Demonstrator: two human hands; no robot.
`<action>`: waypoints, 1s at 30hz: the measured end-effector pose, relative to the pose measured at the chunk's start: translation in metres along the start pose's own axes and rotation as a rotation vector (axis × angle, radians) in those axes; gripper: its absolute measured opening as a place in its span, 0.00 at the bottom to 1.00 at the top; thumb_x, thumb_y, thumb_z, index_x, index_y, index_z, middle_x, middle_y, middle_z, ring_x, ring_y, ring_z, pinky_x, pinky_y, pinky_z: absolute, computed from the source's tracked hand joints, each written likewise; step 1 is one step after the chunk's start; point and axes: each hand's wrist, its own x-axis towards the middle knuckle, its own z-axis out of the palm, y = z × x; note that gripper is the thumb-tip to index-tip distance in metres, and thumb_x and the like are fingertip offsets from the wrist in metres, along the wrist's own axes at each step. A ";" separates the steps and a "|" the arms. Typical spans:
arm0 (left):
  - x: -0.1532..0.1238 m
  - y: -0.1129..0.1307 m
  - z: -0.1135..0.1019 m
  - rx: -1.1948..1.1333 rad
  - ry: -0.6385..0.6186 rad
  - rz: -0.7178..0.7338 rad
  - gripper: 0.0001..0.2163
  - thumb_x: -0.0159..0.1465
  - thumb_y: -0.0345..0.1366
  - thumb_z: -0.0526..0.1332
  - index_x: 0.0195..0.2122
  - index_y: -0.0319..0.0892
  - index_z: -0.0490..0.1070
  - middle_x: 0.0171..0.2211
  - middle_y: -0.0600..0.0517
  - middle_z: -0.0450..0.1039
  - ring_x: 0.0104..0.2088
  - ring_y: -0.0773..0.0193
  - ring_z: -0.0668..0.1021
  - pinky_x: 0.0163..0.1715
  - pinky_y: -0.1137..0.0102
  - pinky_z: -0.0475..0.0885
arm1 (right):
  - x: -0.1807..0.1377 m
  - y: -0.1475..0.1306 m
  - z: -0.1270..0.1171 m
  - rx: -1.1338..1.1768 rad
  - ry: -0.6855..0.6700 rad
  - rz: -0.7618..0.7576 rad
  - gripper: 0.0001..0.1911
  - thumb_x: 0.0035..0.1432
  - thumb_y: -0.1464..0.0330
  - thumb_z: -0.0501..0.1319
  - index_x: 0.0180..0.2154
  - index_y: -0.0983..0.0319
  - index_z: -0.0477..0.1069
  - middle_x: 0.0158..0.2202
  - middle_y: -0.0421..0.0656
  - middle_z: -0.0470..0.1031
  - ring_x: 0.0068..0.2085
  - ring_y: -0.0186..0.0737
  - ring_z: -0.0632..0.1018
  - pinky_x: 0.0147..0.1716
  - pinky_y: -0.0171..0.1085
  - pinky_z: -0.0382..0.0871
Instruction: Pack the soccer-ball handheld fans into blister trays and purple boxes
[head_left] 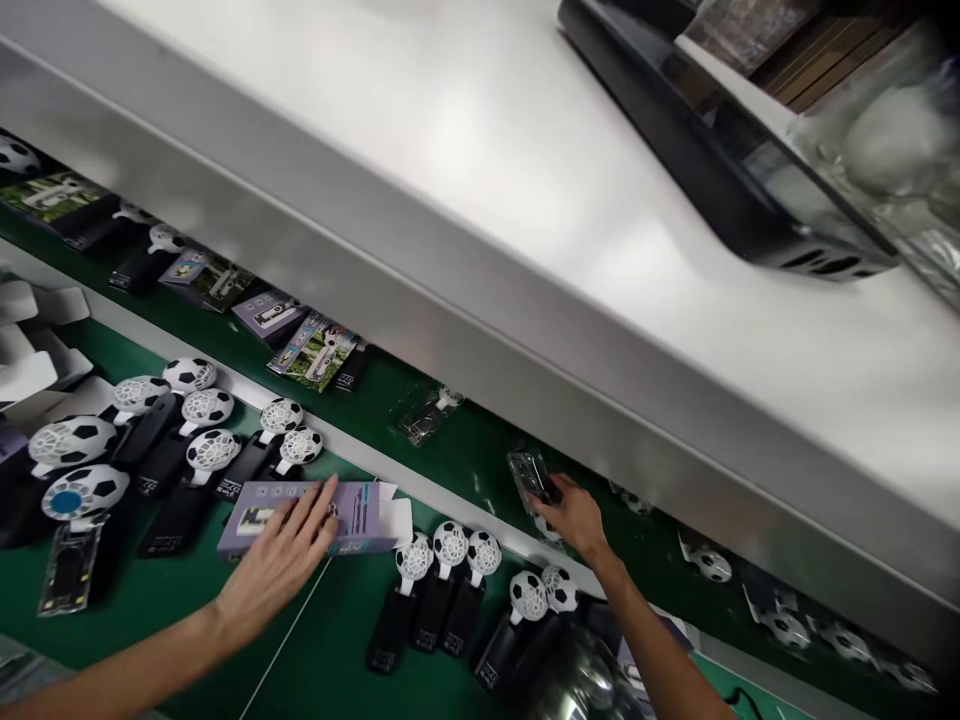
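Note:
My left hand (289, 545) lies with its fingers stretched across a purple printed box (352, 510), whose white end flap stands open. Between the fingers of my right hand (574, 515) is a small dark handheld fan (529, 475) with a shiny, clear-looking surface, over the green strip behind the pale rail. Its far end is partly hidden by my hand. Black fans with football-shaped heads (212, 455) lie in a group left of the box. More such fans (450, 545) lie between my two hands. One fan (71, 565) at far left has a see-through body.
A white shelf (450, 200) hangs over the green strip, with a black device (705, 150) on top. Purple boxes (274, 315) and bagged fans (431, 415) lie on the strip. Open white cartons (30, 350) stand at left. A shiny dark rounded object (581, 680) is at the bottom.

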 end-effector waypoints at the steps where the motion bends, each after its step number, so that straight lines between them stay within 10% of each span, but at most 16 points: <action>1: -0.013 0.004 0.013 0.051 -0.036 0.013 0.17 0.59 0.25 0.61 0.50 0.40 0.75 0.71 0.33 0.55 0.70 0.31 0.59 0.64 0.37 0.61 | -0.004 0.000 0.001 0.032 -0.025 0.034 0.20 0.64 0.57 0.57 0.51 0.55 0.79 0.44 0.48 0.80 0.35 0.49 0.81 0.32 0.41 0.72; 5: -0.014 0.015 0.026 0.079 -0.179 -0.056 0.20 0.53 0.26 0.69 0.49 0.36 0.73 0.61 0.27 0.69 0.61 0.31 0.73 0.57 0.44 0.71 | -0.015 -0.020 -0.001 0.058 -0.060 -0.037 0.25 0.61 0.55 0.62 0.56 0.59 0.75 0.48 0.46 0.79 0.40 0.47 0.82 0.35 0.38 0.73; 13: 0.043 0.044 -0.044 0.079 -0.010 0.013 0.15 0.59 0.33 0.68 0.46 0.39 0.70 0.48 0.38 0.76 0.45 0.44 0.79 0.39 0.56 0.76 | -0.013 -0.105 -0.058 -0.310 -0.052 -0.630 0.19 0.60 0.66 0.68 0.51 0.65 0.72 0.52 0.53 0.76 0.51 0.50 0.76 0.46 0.40 0.72; 21: 0.076 0.051 -0.068 -0.036 0.046 0.130 0.20 0.55 0.31 0.70 0.46 0.44 0.65 0.53 0.39 0.75 0.51 0.42 0.78 0.45 0.55 0.75 | -0.025 -0.055 -0.095 -0.158 0.027 -0.237 0.24 0.62 0.59 0.63 0.58 0.57 0.72 0.47 0.47 0.78 0.45 0.49 0.79 0.38 0.39 0.73; 26: 0.089 0.091 -0.065 -0.252 -0.003 0.095 0.20 0.56 0.34 0.70 0.44 0.44 0.62 0.43 0.44 0.76 0.40 0.50 0.80 0.36 0.59 0.75 | -0.041 -0.069 -0.075 -0.207 -0.034 -0.459 0.21 0.60 0.67 0.64 0.54 0.65 0.74 0.52 0.53 0.77 0.50 0.52 0.78 0.44 0.42 0.75; 30: 0.123 0.117 -0.054 -0.407 -0.056 0.284 0.22 0.56 0.40 0.73 0.45 0.43 0.65 0.52 0.41 0.76 0.49 0.45 0.79 0.48 0.52 0.74 | -0.039 -0.046 -0.058 -0.089 -0.132 -0.486 0.17 0.56 0.68 0.66 0.49 0.59 0.78 0.50 0.48 0.79 0.51 0.49 0.78 0.48 0.42 0.74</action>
